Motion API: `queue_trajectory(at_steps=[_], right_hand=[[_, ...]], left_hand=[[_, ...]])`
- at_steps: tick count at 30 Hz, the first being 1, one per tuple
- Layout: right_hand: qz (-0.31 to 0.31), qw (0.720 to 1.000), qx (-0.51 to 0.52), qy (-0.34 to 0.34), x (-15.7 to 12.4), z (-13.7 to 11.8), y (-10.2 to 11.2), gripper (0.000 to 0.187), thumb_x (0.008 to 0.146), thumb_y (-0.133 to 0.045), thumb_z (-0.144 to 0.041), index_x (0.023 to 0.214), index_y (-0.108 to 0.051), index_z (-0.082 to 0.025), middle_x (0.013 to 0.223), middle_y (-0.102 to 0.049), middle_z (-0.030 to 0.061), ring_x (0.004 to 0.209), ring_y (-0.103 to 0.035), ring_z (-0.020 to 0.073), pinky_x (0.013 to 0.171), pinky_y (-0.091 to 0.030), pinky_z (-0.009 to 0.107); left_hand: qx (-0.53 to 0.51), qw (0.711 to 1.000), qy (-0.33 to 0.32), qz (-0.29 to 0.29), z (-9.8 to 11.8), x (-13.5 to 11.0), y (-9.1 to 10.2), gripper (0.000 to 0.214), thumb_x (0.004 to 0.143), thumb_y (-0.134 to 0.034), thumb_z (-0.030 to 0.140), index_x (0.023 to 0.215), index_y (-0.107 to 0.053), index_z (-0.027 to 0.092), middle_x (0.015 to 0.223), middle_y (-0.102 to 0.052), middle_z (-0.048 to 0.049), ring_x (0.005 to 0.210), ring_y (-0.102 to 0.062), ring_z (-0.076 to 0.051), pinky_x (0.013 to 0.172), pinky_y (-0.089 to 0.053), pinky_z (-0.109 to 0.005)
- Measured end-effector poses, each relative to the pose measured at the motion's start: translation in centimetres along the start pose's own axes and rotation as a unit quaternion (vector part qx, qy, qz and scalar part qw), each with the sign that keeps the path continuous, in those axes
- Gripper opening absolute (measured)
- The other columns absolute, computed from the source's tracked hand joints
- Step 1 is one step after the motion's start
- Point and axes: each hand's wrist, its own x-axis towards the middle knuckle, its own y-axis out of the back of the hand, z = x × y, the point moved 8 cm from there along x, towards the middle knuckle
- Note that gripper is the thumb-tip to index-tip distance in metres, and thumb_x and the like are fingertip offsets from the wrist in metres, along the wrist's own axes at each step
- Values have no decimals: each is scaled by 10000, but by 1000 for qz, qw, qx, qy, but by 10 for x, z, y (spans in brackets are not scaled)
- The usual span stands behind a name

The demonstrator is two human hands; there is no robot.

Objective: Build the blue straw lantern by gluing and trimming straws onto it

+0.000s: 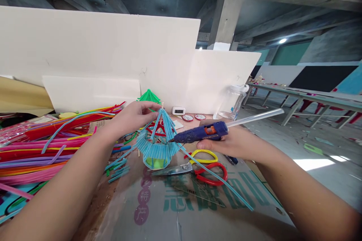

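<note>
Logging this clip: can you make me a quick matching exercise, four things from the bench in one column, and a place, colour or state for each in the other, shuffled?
Things:
1. Glue gun
2. Scissors
3. Blue model
4. Jug

Descriptions:
A. Clear body, white top
B. Held in the right hand
C. One yellow handle, one red handle
D. Has the left hand at its peak

Right pairs: 1-B; 2-C; 3-D; 4-A
</note>
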Motion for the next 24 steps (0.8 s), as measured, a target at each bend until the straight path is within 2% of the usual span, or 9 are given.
queue_trajectory(at_steps=[3, 7, 10, 13, 17, 21, 24], right_hand=[[2, 1000, -4, 22, 0, -1, 2, 380, 829, -632, -416, 1151, -652, -215, 1043, -703, 54, 989, -640, 229, 855, -514, 326], [-5, 1000, 11, 27, 0, 1, 2, 376, 832, -636, -396, 1154, -644, -203, 999, -702, 50, 886, -654, 200, 773, -525, 297], [-2, 999, 17, 31, 0, 1, 1, 399, 820, -652, -391, 1175, -637, -209, 1079, -686, 51, 914, -644, 195, 781, -526, 285], [-5, 1000, 27, 16, 0, 3, -1, 381, 821, -646, -398, 1156, -642, -217, 1103, -683, 47, 911, -647, 193, 771, -536, 284], [-13, 999, 41, -10, 0, 7, -3, 351, 817, -643, -411, 1101, -655, -205, 1004, -707, 41, 882, -661, 196, 739, -548, 282], [-13, 999, 48, -18, 1, 7, -4, 432, 810, -649, -416, 1195, -618, -224, 1069, -702, 42, 922, -668, 207, 769, -553, 291], [-13, 998, 52, -25, 1, 7, -5, 436, 799, -659, -418, 1193, -622, -235, 1079, -706, 37, 939, -670, 213, 789, -557, 303]], left_hand=[[3, 1000, -2, 4, 0, 0, 0, 446, 826, -567, 430, 1181, -621, 165, 717, -632, -5, 580, -509, -116, 524, -359, -228], [11, 1000, -13, 4, 0, 0, 1, 458, 830, -564, 448, 1188, -623, 169, 698, -619, 1, 577, -502, -116, 519, -353, -224], [13, 1000, -13, 4, 0, 1, 1, 468, 835, -559, 441, 1210, -616, 168, 693, -618, 2, 563, -492, -111, 512, -343, -223], [12, 1000, -12, 2, -1, 1, 1, 466, 837, -558, 442, 1213, -613, 172, 708, -625, 1, 570, -494, -111, 514, -344, -223], [18, 1000, -13, 6, -1, 1, 1, 445, 839, -563, 427, 1201, -619, 175, 689, -609, 11, 560, -478, -104, 513, -337, -219], [19, 1000, -13, 3, -1, 1, 1, 445, 840, -563, 426, 1206, -617, 179, 698, -618, 9, 558, -477, -103, 509, -334, -219], [21, 1000, -12, 4, -2, 1, 1, 443, 839, -562, 430, 1203, -618, 183, 709, -627, 4, 567, -488, -108, 511, -338, -220]])
